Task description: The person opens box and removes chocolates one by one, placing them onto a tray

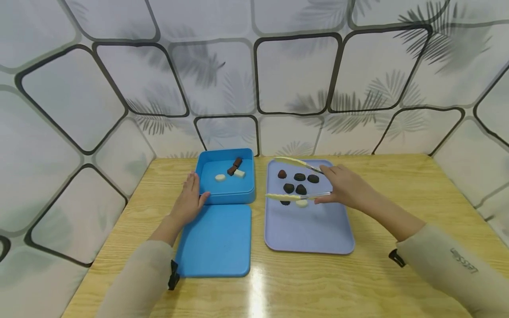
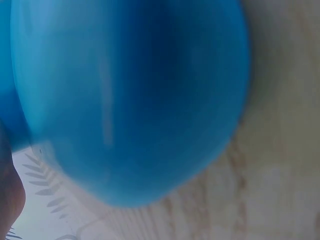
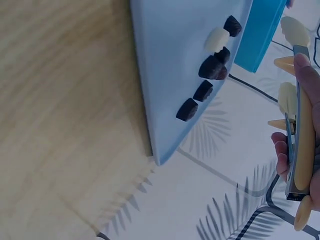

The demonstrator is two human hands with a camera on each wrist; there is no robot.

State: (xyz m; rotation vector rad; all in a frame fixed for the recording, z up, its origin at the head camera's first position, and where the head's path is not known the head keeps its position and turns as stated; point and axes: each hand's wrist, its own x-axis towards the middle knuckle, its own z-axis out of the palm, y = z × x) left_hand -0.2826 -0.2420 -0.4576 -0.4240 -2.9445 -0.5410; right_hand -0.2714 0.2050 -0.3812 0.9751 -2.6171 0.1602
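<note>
My right hand [image 1: 343, 187] holds metal tongs [image 1: 283, 197] with cream-coloured tips. The two arms of the tongs stand wide apart over the lilac tray [image 1: 308, 232], with nothing pinched between them. Beneath them on the tray lie several dark chocolates [image 1: 299, 177] and one white chocolate [image 1: 302, 203]. Straight fingers of my left hand [image 1: 188, 201] rest along the left side of a blue box [image 1: 234, 198], the thumb at its front corner. Inside the box are two brown chocolates [image 1: 232, 170] and two white ones [image 1: 220, 177]. That box fills most of the left wrist view.
In front of the box lies a flat blue lid [image 1: 218, 243], close to its front wall. A wooden table [image 1: 294, 287] carries everything. White patterned cloth walls [image 1: 294, 75] rise behind and at both sides, with the box and tray near the back edge.
</note>
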